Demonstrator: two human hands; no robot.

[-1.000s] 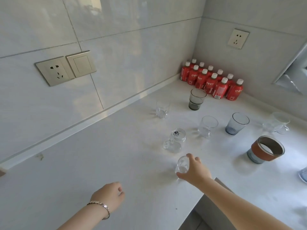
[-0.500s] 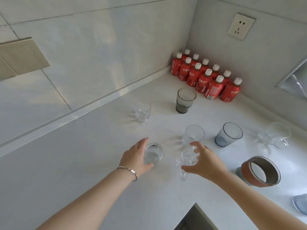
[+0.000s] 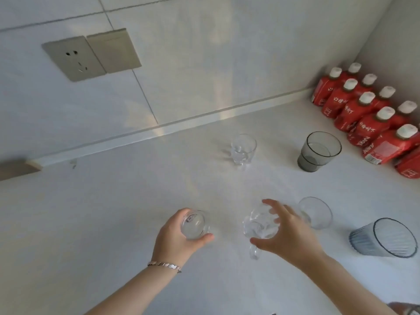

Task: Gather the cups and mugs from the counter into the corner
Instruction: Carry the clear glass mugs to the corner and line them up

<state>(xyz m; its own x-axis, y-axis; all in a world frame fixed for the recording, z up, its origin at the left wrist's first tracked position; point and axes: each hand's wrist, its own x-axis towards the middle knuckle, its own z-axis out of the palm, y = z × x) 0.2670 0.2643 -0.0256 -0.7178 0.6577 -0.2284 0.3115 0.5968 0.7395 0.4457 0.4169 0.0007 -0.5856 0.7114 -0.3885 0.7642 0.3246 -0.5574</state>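
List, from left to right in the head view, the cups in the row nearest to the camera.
small clear glass in the left hand → clear mug in the right hand → clear tumbler → blue ribbed glass

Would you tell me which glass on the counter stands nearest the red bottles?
The smoky grey tumbler, just in front of the red bottles; the others are clear or blue.

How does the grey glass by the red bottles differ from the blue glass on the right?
The grey glass is smoky and smooth-walled; the blue glass is pale and ribbed. The grey glass stands beside the red bottles, the blue glass apart from them. Both stand upright, untouched.
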